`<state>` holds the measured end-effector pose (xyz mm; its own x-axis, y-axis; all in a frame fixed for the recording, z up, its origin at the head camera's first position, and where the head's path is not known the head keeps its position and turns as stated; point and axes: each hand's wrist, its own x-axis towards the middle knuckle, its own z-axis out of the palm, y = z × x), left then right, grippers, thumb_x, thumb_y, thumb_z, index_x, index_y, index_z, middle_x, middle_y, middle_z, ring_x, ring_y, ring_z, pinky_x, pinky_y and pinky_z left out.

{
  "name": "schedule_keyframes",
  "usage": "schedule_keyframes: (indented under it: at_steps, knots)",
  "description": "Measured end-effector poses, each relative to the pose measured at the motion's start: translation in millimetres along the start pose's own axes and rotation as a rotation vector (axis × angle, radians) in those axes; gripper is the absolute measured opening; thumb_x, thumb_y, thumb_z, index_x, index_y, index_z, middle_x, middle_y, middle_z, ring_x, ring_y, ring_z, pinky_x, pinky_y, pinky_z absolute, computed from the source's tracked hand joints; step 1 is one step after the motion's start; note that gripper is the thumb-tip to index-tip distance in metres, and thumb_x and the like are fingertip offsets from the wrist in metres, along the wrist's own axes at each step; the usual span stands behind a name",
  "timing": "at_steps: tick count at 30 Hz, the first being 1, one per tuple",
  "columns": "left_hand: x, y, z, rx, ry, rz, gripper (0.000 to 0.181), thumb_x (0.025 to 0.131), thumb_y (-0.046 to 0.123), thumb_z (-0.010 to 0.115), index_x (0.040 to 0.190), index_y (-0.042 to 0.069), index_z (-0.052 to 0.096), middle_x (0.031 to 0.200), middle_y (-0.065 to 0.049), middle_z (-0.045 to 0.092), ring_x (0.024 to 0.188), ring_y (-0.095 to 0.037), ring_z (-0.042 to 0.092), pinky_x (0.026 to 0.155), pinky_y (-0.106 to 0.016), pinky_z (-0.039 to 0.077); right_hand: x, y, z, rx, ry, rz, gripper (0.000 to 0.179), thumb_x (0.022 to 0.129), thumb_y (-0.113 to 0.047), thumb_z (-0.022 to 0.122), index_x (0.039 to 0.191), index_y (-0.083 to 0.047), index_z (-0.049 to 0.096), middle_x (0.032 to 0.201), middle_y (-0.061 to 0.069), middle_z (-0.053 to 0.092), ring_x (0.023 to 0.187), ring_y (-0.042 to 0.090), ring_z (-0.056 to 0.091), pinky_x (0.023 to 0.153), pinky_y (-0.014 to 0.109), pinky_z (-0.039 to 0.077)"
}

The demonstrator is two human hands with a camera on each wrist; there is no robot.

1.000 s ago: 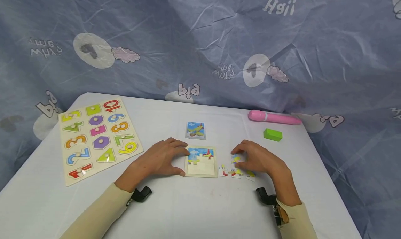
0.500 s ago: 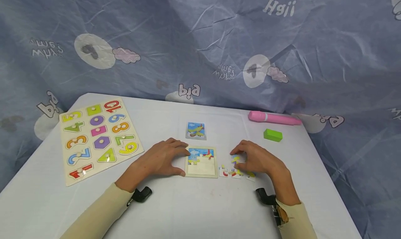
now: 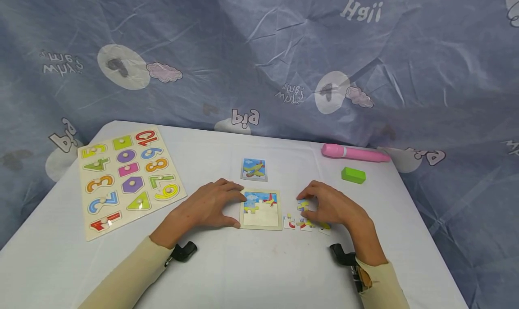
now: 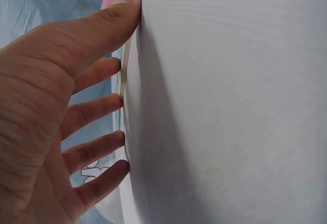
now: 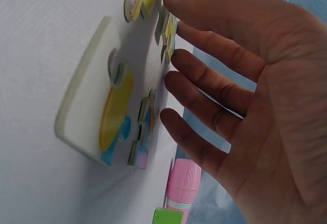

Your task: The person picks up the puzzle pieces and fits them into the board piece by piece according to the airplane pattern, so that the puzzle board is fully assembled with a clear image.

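Right grip: thumb and forefinger pinch opposite edges of a yellow-marked puzzle piece, held low; whether it touches the surface cannot be told. Left grip: digits apart, thumb and fingertips resting along the adjacent side edge of the puzzle tray. The tray lies between the grips, partly filled on the side away from the person and beside the left grip's fingertips; bare wood shows toward the right grip.

Step judged in hand: bringing a piece to the tray. Best done with a light edge hold, piece kept level and raised just over the rim, turned to match the picture card beyond the left grip's fingertips, then pressed flat while the left grip braces the tray.

Edges and room: loose pieces lie close by the right grip's thumb and could be nudged. Bare surface runs from both grips toward the person. Number board sits outward of the left grip; green block and pink cylinder lie beyond the right grip, off the short path to the tray.
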<state>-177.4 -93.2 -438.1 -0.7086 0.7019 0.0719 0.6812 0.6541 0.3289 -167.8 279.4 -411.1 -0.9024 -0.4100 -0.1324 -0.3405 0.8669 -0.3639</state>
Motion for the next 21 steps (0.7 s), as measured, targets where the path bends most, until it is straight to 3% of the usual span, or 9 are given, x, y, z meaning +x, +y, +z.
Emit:
schedule_keyframes:
  at_steps: [21]
  knots:
    - [0.4,0.7,-0.8,0.008,0.010,0.004,0.069,0.080,0.057,0.092,0.137,0.024,0.073,0.155,-0.002,0.061,0.142,-0.029,0.054,0.111,-0.052,0.051,1.2,-3.1,-0.8,0.001,0.001,0.000,0.037,0.085,-0.026,0.091,0.120,-0.018,0.080,0.117,-0.005,0.068,0.100,0.016,0.060,0.091,0.040,0.054]
